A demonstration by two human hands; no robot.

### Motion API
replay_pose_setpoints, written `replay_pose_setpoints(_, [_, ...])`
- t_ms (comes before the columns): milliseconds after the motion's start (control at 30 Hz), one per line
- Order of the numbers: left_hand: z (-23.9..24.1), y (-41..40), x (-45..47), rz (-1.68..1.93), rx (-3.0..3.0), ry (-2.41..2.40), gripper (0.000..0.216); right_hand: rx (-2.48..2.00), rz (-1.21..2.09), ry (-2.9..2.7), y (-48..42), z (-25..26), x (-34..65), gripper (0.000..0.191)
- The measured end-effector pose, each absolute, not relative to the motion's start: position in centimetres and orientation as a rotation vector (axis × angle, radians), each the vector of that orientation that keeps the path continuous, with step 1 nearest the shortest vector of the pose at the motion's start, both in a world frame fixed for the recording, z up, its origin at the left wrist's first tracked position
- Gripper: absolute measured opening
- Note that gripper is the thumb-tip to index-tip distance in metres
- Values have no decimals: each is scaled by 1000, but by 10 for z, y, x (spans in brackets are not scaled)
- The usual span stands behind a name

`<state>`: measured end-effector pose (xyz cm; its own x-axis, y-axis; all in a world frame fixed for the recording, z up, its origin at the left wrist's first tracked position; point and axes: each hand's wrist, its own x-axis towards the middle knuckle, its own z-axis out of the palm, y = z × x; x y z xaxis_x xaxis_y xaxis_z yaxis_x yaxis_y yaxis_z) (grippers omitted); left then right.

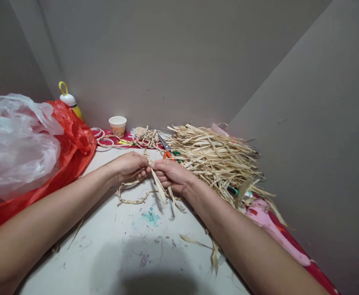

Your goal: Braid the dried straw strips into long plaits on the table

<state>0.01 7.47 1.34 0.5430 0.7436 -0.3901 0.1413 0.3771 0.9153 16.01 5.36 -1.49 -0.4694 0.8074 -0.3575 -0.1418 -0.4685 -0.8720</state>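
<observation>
Both hands meet over the middle of the white board, closed on a braid of dry plant fibre. My left hand (133,166) pinches the braid from the left. Fingertips of my right hand (171,174) press on the same spot from the right. Loose flat straw strips (159,186) hang down from between the fingers toward the board. A finished length of braided straw cord (133,200) curls on the board below my left hand. The exact pinch point is partly hidden by the fingers.
A heap of dry straw strips (216,153) lies right, with scissors (167,148) at its left edge. Behind are a coil of straw cord (147,137), a paper cup (117,126) and white rings (105,144). Plastic bags (19,143) and a yellow-handled bottle (68,99) stand left.
</observation>
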Motion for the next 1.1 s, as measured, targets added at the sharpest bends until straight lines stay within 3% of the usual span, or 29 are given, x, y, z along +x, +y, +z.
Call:
replay_pose_setpoints(467, [12,82,-9,296,1678,1034,17,-1210,1834,-1272,48,-7,157,12])
replay_pose_setpoints(767, [3,81,-4,315,1547,955,34,-1350,1589,-1472,48,-9,158,14])
replay_pose_setpoints(933, [-2,83,-3,293,1546,982,23,-1362,1495,-1575,49,-16,160,21])
replay_pose_setpoints(1100, [1,83,-3,329,1514,1012,25,-1280,1627,-1506,48,-11,159,31])
